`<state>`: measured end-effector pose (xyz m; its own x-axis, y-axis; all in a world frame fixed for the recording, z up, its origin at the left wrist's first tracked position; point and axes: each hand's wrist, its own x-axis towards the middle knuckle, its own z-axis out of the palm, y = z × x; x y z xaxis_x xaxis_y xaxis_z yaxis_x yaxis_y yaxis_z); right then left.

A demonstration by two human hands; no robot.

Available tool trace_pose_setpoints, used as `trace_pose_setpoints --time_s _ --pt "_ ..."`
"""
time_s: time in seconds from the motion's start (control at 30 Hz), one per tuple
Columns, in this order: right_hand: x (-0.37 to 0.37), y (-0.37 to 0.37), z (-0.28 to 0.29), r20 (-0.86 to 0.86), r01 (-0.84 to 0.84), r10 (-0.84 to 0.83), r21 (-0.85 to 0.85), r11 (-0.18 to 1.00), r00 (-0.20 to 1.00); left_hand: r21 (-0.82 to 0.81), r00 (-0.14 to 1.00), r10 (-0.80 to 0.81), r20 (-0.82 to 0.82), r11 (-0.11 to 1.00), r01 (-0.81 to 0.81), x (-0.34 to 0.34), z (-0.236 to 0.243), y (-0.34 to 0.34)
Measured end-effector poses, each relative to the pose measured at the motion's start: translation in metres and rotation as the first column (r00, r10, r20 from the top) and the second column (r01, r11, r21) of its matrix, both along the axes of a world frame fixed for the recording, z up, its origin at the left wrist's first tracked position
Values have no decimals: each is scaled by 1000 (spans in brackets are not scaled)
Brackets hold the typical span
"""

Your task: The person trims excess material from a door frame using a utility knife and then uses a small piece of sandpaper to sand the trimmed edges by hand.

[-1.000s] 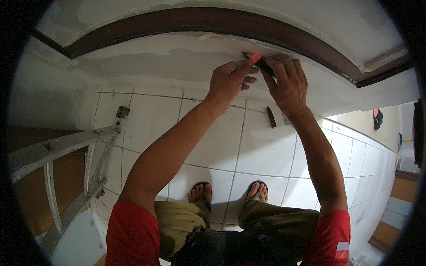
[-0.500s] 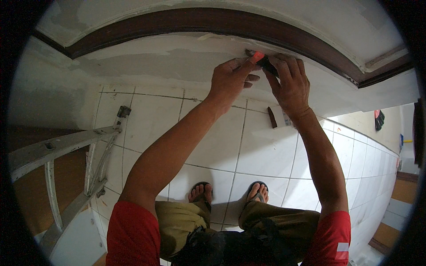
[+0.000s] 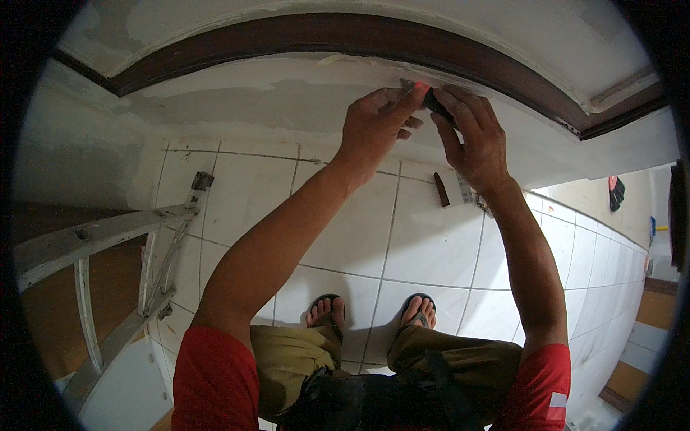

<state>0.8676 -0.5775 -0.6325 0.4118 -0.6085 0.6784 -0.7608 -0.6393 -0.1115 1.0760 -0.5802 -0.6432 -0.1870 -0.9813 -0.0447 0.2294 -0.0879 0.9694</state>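
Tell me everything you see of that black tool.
The black tool looks slim, material unclear, with a red patch near its upper left end. It slants down to the right, close to the wall; contact is unclear. The left hand pinches the upper end; the right hand grips lower down.

The slim tool (image 3: pixel 438 105) is black with a red-orange patch, partly covered. It slants at the far side, its left end farther.
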Motion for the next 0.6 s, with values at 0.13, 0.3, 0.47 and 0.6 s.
trace_pose_setpoints --time_s 0.13,0.3,0.47,0.6 --pt "2 2 4 40 7 -8 19 1000 999 -15 1000 -1 -11 1000 1 -2 5 -3" --pt "6 4 5 17 47 -48 26 999 999 -10 1000 -1 -8 1000 1 -3 4 -4" --pt "8 3 4 14 33 -33 -23 999 999 -2 1000 -2 -29 1000 2 -5 4 -3" --pt "8 2 4 5 44 -44 -5 999 999 -4 999 -8 -52 1000 8 -6 4 -2"
